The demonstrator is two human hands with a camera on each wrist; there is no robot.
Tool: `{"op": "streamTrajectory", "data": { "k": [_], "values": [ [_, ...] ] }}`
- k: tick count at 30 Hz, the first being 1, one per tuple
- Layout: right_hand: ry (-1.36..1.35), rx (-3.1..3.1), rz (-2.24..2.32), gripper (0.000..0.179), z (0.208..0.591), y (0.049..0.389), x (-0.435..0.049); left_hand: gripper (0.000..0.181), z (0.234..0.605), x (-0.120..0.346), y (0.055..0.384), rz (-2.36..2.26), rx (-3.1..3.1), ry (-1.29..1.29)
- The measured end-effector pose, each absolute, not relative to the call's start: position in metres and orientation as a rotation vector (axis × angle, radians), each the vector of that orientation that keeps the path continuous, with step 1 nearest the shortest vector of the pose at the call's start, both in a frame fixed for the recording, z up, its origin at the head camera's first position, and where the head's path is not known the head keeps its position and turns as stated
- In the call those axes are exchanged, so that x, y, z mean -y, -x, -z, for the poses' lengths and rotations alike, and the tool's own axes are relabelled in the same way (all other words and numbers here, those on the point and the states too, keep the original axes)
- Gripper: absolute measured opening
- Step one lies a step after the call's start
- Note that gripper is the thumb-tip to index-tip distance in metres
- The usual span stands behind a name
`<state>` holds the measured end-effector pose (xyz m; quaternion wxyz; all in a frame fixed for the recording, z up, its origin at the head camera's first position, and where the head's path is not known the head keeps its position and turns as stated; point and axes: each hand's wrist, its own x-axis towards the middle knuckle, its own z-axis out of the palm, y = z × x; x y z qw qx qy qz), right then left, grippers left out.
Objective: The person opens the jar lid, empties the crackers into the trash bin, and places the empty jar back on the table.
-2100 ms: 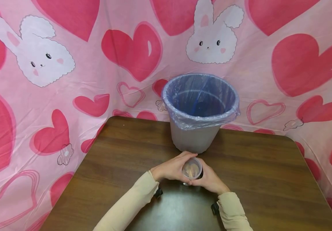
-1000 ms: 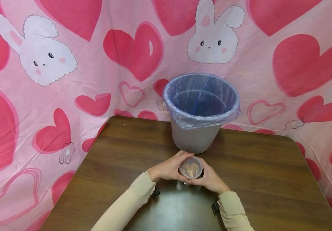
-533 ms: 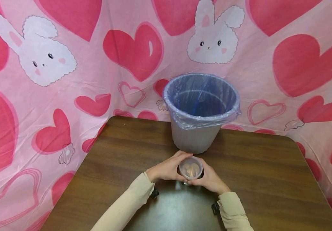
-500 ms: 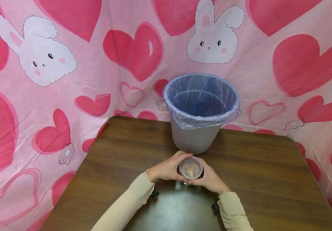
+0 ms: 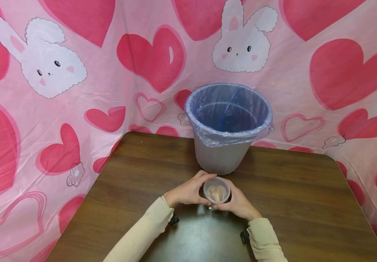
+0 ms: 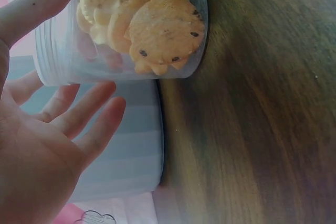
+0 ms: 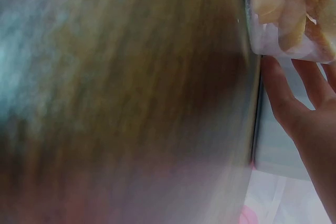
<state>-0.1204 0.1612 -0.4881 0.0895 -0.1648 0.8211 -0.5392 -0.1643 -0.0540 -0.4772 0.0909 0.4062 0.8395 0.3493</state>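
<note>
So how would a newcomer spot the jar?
On the wood-grain table, find the big blue-lined bin. Just in front of it, between the left hand and right hand, is the plastic jar. Unlike the bin, it is small and see-through, showing golden biscuits.

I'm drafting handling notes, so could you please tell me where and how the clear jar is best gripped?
I'd grip the clear jar round its side wall, from left and right: it's round and upright, with the bin behind.

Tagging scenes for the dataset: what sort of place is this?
Probably a makeshift recording booth: heart-and-bunny printed cloth hangs around a wood-look table, with a bag-lined bin standing on it.
</note>
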Motion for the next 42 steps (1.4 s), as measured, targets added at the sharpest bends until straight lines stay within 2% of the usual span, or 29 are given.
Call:
{"op": "streamTrajectory", "data": {
  "k": [12,22,42],
  "values": [
    [0.495,-2.448,1.601,0.087,0.488,0.12,-0.161,0.089,0.477,0.053,0.165,-1.044,-2.494,-1.179],
    [0.474,-2.453,1.587,0.088,0.487,0.121,-0.161,0.093,0.475,0.049,0.169,-1.011,-2.496,-1.329],
    [0.492,-2.471,1.573,0.086,0.488,0.121,-0.162,0.098,0.478,0.038,0.172,-1.037,-2.433,-1.36]
  ]
}}
